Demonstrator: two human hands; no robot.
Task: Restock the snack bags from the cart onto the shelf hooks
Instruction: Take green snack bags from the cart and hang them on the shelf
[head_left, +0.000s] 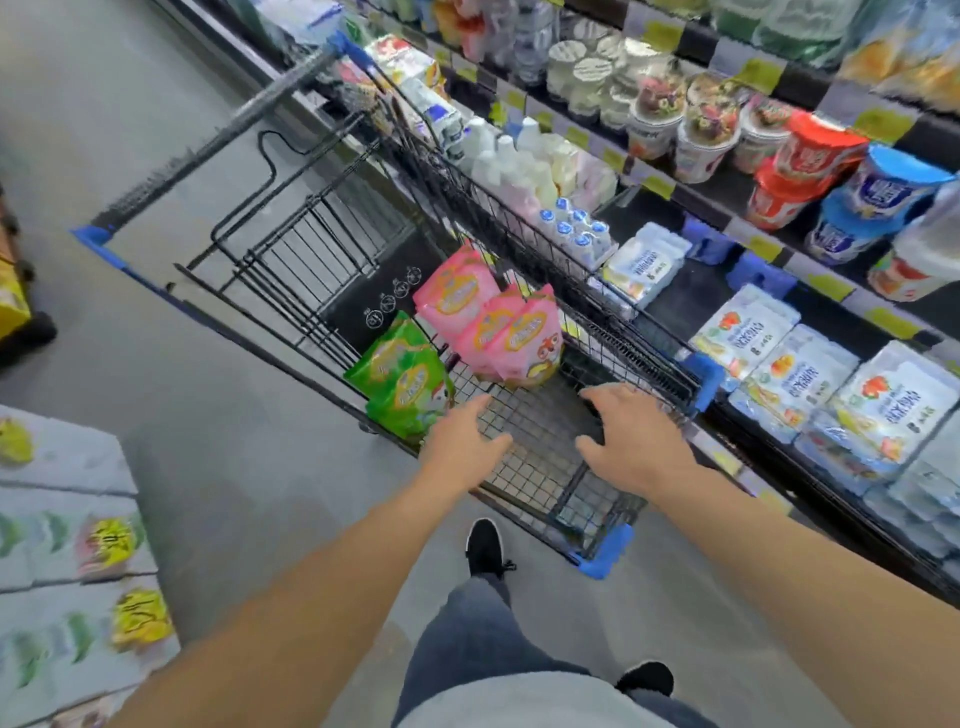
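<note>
Snack bags lie in the cart (540, 447), my landmark here: green ones (402, 376) lean against its left wall, pink ones (498, 325) stand just beyond them toward the middle of the basket. My left hand (460, 441) hovers over the cart's near left rim, its grip spread and holding nothing, close beside the green bags. My right hand (631, 441) hangs over the near right part of the basket floor, fingers loose and apart, its grip also bare. To the cart's right runs a chilled shelf (727, 306) of yoghurt packs and tubs.
</note>
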